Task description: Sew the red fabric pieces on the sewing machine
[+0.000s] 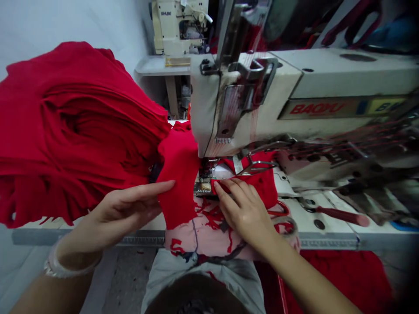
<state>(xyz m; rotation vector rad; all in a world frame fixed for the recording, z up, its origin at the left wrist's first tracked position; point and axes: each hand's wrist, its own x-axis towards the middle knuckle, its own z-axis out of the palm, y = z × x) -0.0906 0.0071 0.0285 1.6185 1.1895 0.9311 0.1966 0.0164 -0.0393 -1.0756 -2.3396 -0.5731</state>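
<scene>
A red fabric piece hangs just left of the sewing machine's needle area. My left hand grips it at its left edge, the index finger lying over the front and the other fingers partly hidden behind. My right hand is closed on a second red fabric piece right of the presser foot, its fingertips at the cloth's left end; the thumb is mostly hidden. A pink cloth with red scraps on it lies below both hands, along the table's front edge.
A tall stack of folded red fabric fills the left side. The cream machine head overhangs the right. Scissors and a red-handled tool lie on the table at right. Another machine stands behind. Red fabric lies below.
</scene>
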